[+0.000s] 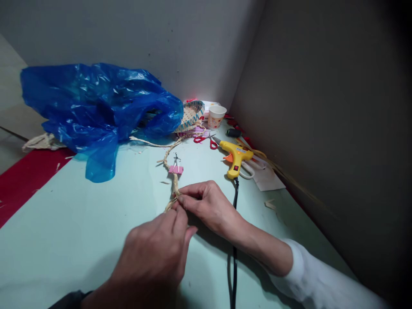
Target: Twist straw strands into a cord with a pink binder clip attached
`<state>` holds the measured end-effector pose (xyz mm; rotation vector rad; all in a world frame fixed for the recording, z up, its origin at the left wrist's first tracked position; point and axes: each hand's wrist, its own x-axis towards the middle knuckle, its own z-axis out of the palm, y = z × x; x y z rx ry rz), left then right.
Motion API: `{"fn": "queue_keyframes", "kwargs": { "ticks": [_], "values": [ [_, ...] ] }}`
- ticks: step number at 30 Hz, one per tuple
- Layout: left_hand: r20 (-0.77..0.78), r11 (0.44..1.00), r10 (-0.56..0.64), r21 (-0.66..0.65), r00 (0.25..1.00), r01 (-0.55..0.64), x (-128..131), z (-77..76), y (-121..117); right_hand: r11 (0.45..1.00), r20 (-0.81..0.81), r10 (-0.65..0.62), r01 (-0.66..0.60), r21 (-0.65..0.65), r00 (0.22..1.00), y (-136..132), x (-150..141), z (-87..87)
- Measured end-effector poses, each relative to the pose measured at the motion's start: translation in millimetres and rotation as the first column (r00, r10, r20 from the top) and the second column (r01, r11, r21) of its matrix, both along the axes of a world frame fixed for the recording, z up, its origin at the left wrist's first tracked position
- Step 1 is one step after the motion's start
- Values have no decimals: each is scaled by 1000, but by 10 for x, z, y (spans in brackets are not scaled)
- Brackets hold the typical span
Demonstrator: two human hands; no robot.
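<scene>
A braid of straw-coloured fibre (175, 183) runs towards me across the pale green tabletop (135, 189). A pink binder clip (176, 170) with silver handles grips it just beyond my hands. My right hand (210, 206) pinches the braid between thumb and fingertips below the clip. Close beneath, my left hand (157, 244) is closed on the loose strands at the near end; its fingertips are partly hidden. The far part of the braid curves back to a woven basket (192, 116) with blue zigzag stitching.
A yellow glue gun (236, 156) lies at the right, its black cord (235, 257) trailing towards me beneath my right forearm. Red-handled scissors (207, 140), a paper cup (216, 116) and a dark thread spool (233, 132) are behind. A blue plastic bag (103, 98) fills the back left.
</scene>
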<state>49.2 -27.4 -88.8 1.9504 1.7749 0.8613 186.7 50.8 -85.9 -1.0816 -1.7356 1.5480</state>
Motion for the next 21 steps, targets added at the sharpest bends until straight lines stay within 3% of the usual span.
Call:
{"fn": "queue_keyframes", "kwargs": {
  "ticks": [2, 5, 6, 8, 9, 11, 17, 21],
  "values": [
    [-87, 995, 41, 97, 995, -32, -99, 162, 107, 999, -27, 7, -8, -37, 1000, -2, 15, 49],
    [29, 990, 140, -18, 990, -139, -237, 281, 302, 994, -102, 4, -15, -110, 995, -5, 24, 127],
    [173, 983, 121, -157, 977, -94, -259, 281, 356, 989, -148, 12, -33, -142, 989, -5, 22, 142],
    [486, 931, 71, -345, 871, 116, -261, 239, 426, 976, -246, 62, -110, -189, 967, -4, 16, 149],
    [604, 895, 68, -389, 794, 219, -248, 209, 443, 971, -276, 89, -145, -189, 957, -2, 16, 144],
    [717, 844, 118, -437, 687, 311, -212, 156, 452, 977, -245, 115, -155, -147, 963, 7, 27, 126],
    [731, 767, 317, -573, 604, 290, -157, 138, 424, 994, 58, 106, -108, 29, 993, 42, 93, 131],
    [748, 820, 310, -523, 587, 233, -132, 122, 398, 993, 31, 120, -121, 18, 992, 44, 90, 151]
  ]
}}
